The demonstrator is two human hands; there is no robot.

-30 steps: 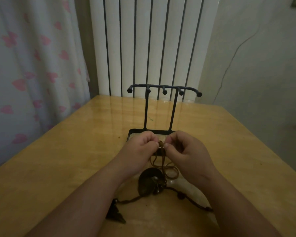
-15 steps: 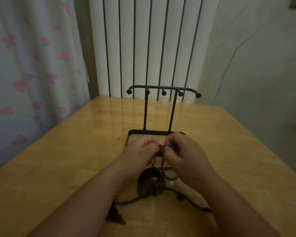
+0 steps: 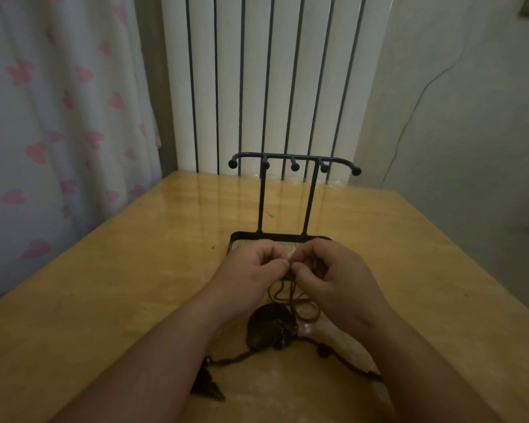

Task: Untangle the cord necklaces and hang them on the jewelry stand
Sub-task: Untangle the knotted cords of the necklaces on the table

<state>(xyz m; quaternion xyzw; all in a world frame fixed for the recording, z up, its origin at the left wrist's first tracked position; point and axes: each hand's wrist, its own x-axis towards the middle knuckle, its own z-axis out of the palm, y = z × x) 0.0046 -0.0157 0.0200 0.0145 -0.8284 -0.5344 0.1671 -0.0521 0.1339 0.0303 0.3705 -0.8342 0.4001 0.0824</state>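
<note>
Both hands, the left hand [image 3: 254,267] and right hand [image 3: 333,276], are pinching a knot in the thin, limp brown cord necklaces [image 3: 290,296] lying tangled on the glossy wooden tabletop [image 3: 119,300], near the empty black metal jewelry stand [image 3: 293,166], where fingertip grips on single strands probably work best.

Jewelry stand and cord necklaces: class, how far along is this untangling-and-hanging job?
Done: nothing hung; the jewelry stand has bare pegs. In hand: the left hand and right hand pinch a knot of brown cord just above the table. Left: the dark pendant and trailing cords remain in a heap, still to be separated and hung.
</note>
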